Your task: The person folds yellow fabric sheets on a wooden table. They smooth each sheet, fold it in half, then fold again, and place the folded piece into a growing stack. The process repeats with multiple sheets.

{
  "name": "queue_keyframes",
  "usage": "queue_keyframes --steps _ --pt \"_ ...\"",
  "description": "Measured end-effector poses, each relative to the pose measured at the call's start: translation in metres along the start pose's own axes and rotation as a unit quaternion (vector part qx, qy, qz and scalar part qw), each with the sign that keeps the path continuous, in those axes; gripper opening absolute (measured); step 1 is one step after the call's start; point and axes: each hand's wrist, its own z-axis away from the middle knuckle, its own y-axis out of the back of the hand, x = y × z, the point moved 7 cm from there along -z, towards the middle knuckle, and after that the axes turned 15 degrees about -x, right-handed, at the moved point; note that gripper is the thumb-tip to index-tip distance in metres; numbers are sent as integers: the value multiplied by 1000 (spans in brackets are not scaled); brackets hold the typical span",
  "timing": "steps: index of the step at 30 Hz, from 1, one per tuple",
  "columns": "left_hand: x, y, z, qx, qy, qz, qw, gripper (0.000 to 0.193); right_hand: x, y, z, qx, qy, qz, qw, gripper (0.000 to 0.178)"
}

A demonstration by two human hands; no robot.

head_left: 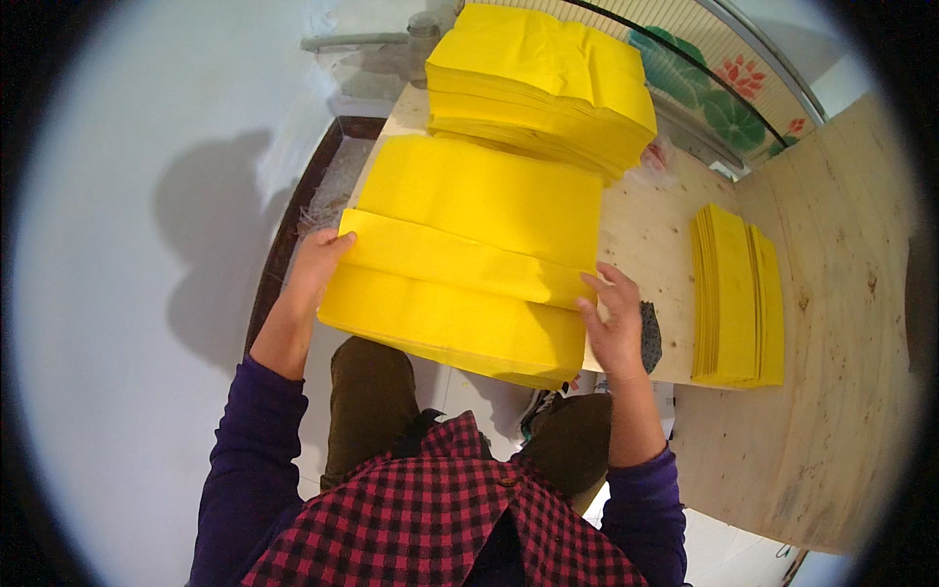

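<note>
In front of me a yellow sheet (469, 207), paper or thin cloth, lies on more yellow sheets (450, 313) that hang over the table's near edge. A folded band (460, 256) runs across its middle. My left hand (321, 262) grips the band's left end, thumb on top and fingers underneath, mostly hidden. My right hand (614, 318) holds the right end at the edge between thumb and forefinger, its other fingers loosely bent. Just behind the sheet stands a tall stack of yellow sheets (538, 88).
A narrower stack of folded yellow pieces (738, 298) sits at the right on the wooden table (646, 235), against an upright wooden board (831, 323). A dark grey object (650, 338) is beside my right wrist. A glass jar (423, 47) stands at the back left, near the white wall (127, 293).
</note>
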Motion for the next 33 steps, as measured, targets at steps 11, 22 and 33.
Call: queue_keyframes --steps 11,22,33 --pt "3 2 1 16 24 -17 999 31 -20 -24 -13 -34 20 -4 999 19" --pt "8 -1 6 -6 -1 45 999 38 -45 -13 -3 19 135 65 989 21" --pt "13 -2 5 20 10 39 999 44 -53 -23 7 -41 192 74 978 24"
